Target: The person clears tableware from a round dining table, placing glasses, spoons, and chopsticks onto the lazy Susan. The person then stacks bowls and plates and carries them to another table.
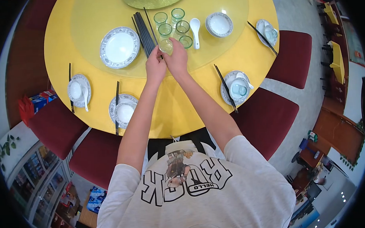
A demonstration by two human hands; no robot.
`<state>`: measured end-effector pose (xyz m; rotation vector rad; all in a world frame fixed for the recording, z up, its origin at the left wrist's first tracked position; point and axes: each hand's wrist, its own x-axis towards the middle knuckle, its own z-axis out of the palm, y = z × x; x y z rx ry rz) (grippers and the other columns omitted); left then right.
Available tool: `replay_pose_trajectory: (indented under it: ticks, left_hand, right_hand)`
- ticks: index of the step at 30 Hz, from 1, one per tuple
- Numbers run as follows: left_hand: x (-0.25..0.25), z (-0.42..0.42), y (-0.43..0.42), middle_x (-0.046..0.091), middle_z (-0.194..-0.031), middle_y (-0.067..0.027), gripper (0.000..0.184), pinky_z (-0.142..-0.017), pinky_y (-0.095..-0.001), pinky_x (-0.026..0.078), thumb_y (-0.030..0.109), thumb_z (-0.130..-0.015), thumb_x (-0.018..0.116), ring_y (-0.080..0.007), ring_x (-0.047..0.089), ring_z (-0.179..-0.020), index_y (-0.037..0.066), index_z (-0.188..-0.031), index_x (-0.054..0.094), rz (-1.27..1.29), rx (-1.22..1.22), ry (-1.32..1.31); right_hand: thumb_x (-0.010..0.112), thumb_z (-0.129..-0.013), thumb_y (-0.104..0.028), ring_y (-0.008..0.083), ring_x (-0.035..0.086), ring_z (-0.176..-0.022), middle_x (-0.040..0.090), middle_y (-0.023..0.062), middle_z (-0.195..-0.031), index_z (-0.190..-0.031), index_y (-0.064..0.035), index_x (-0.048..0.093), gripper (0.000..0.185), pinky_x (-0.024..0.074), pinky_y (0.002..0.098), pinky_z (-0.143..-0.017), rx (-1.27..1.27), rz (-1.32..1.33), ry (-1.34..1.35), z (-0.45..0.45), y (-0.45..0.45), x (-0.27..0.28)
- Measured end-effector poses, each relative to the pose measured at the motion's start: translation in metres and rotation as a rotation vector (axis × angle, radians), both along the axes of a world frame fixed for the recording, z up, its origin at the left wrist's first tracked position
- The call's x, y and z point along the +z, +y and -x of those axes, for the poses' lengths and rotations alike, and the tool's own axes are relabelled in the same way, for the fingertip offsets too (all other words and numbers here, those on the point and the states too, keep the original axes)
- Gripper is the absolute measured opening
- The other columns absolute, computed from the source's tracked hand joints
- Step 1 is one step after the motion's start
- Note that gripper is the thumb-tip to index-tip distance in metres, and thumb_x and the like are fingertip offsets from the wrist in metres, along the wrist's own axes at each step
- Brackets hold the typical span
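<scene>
Both my hands meet over the near part of the glass turntable (200, 59). My right hand (177, 58) is closed around a small clear drinking glass (166, 45). Against the glass's left side, the fingers of my left hand (155, 66) are closed too; part of their grip is hidden. A bundle of black chopsticks (143, 33) lies just beyond my left hand, with one stick angled apart, its lower end by my fingers. Several green-tinted glasses (165, 30) stand beyond my right hand, beside a white spoon (195, 32).
A stack of patterned plates (120, 48) sits left on the turntable, stacked bowls (219, 24) right. Around the yellow table (174, 110) are place settings, among them a plate with bowl and glass (234, 87). Dark red chairs (267, 121) stand close to the edge.
</scene>
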<state>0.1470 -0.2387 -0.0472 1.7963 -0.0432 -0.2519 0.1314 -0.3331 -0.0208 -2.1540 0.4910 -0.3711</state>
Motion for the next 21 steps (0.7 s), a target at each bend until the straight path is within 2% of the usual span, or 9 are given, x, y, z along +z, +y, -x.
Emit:
replay_pose_trajectory:
  ticks: [3,6,8,10,12,14,17,19,21]
  left_hand:
    - [0.002,-0.002,0.001,0.066,-0.102,-0.0140,0.053,-0.071,-0.0267,0.047,-0.003,-0.077,0.050,-0.0180,0.060,-0.078,-0.001,-0.130,0.050,-0.099,-0.012,-0.055]
    - [-0.009,-0.009,0.000,0.067,-0.101,-0.0120,0.054,-0.072,-0.0255,0.047,-0.002,-0.078,0.050,-0.0154,0.060,-0.079,-0.004,-0.133,0.047,0.010,-0.003,-0.031]
    - [-0.013,-0.013,0.005,0.065,-0.107,-0.0126,0.057,-0.076,-0.0247,0.046,-0.004,-0.079,0.048,-0.0157,0.060,-0.085,-0.005,-0.136,0.042,-0.034,-0.098,0.000]
    - [-0.021,-0.014,0.004,0.061,-0.117,-0.0143,0.060,-0.082,-0.0263,0.047,-0.008,-0.079,0.046,-0.0192,0.060,-0.095,-0.004,-0.139,0.038,0.106,-0.044,0.038]
    - [-0.029,-0.007,0.012,0.059,-0.120,-0.0146,0.059,-0.084,-0.0270,0.046,-0.009,-0.079,0.045,-0.0207,0.059,-0.099,-0.004,-0.137,0.040,0.080,-0.029,-0.022]
    - [-0.008,0.014,0.018,0.057,-0.122,-0.0149,0.058,-0.086,-0.0277,0.046,-0.011,-0.078,0.044,-0.0221,0.058,-0.103,-0.004,-0.136,0.042,0.045,-0.003,-0.085]
    - [0.051,0.061,0.008,0.058,-0.118,-0.0127,0.048,-0.083,-0.0293,0.047,-0.011,-0.078,0.045,-0.0217,0.058,-0.102,-0.003,-0.124,0.051,-0.147,0.067,-0.144]
    - [0.057,0.092,-0.011,0.059,-0.111,-0.0119,0.039,-0.079,-0.0306,0.048,-0.010,-0.077,0.046,-0.0218,0.059,-0.098,-0.001,-0.113,0.055,-0.247,0.000,-0.160]
    - [0.069,0.121,-0.046,0.058,-0.104,-0.0130,0.037,-0.077,-0.0316,0.048,-0.010,-0.076,0.048,-0.0234,0.059,-0.093,0.001,-0.110,0.056,-0.227,-0.210,-0.174]
  right_hand:
    - [0.074,-0.070,-0.010,0.0357,0.054,-0.111,0.057,0.0210,-0.119,-0.124,0.0002,0.051,0.060,0.0443,0.0403,-0.093,0.006,-0.033,0.010,-0.004,-0.001,-0.005]
    - [0.073,-0.069,-0.009,0.0364,0.053,-0.114,0.057,0.0219,-0.121,-0.127,0.0014,0.048,0.064,0.0446,0.0413,-0.094,0.002,0.011,-0.004,-0.008,0.000,-0.010]
    - [0.072,-0.070,-0.009,0.0368,0.052,-0.115,0.055,0.0221,-0.124,-0.128,0.0018,0.047,0.064,0.0445,0.0416,-0.094,-0.018,-0.006,0.039,-0.009,0.000,-0.004]
    - [0.071,-0.070,-0.009,0.0373,0.051,-0.116,0.053,0.0222,-0.126,-0.129,0.0021,0.046,0.065,0.0444,0.0420,-0.095,-0.055,-0.027,0.077,-0.007,-0.002,0.003]
    - [0.069,-0.072,-0.009,0.0380,0.050,-0.117,0.047,0.0225,-0.133,-0.129,0.0029,0.045,0.063,0.0440,0.0425,-0.095,-0.025,0.037,0.043,0.000,-0.003,0.008]
    - [0.068,-0.073,-0.010,0.0373,0.050,-0.118,0.043,0.0223,-0.137,-0.128,0.0006,0.045,0.060,0.0443,0.0416,-0.096,-0.041,0.068,0.046,0.013,-0.005,0.016]
    - [0.067,-0.073,-0.007,0.0363,0.054,-0.112,0.052,0.0192,-0.126,-0.121,-0.0026,0.053,0.050,0.0454,0.0411,-0.094,0.008,0.040,-0.101,0.048,-0.017,0.054]
    - [0.065,-0.076,-0.004,0.0319,0.059,-0.102,0.060,0.0145,-0.112,-0.110,-0.0044,0.061,0.034,0.0495,0.0380,-0.087,0.022,-0.198,-0.137,0.082,-0.043,0.068]
    - [0.064,-0.079,-0.004,0.0247,0.063,-0.092,0.064,0.0099,-0.099,-0.101,-0.0036,0.064,0.022,0.0520,0.0333,-0.078,-0.167,-0.295,-0.144,0.122,-0.073,0.066]
